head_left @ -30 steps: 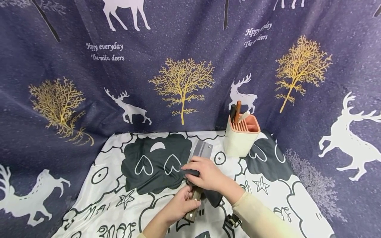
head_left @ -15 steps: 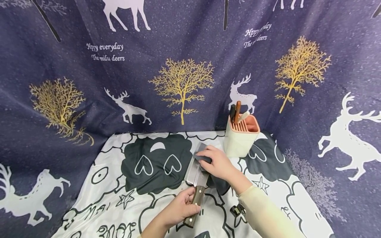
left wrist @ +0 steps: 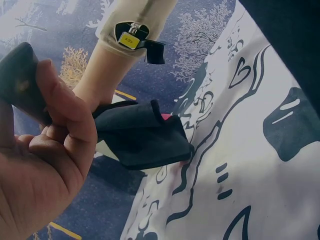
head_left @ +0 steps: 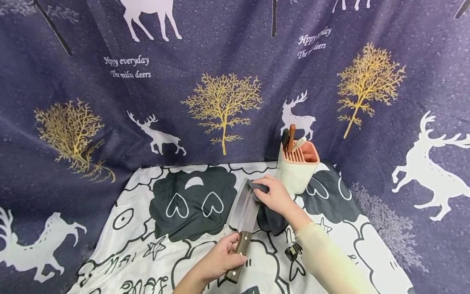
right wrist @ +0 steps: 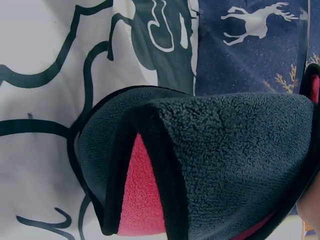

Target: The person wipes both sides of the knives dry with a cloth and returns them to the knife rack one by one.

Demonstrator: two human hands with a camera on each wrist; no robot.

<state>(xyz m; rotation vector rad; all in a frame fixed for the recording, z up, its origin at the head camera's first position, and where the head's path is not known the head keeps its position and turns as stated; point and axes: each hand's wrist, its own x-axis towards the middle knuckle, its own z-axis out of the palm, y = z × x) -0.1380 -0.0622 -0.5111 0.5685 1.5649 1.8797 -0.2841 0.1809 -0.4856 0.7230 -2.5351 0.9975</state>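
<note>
My left hand [head_left: 223, 254] grips the brown riveted handle of a cleaver [head_left: 242, 210], whose broad steel blade points away from me. At the far right of that blade, my right hand [head_left: 276, 197] pinches a dark grey cloth [head_left: 271, 221], which hangs down beside the blade. Up close in the right wrist view, the cloth [right wrist: 240, 150] is fluffy, folded over, black-edged and pink on its other side. The left wrist view shows the curled fingers of my left hand [left wrist: 50, 160] round the handle end, with the cloth [left wrist: 145, 137] beyond them.
A cream knife block [head_left: 295, 177] with an orange slotted top stands at the back right, close to my right hand. Several handles stick out of it. A black-and-white patterned cloth [head_left: 136, 241] covers the table, and a dark blue deer-print curtain [head_left: 165, 94] hangs behind.
My right hand has slid the cloth along the blade, from near the handle toward the far end, uncovering most of the blade. The left hand keeps its hold on the handle almost in place.
</note>
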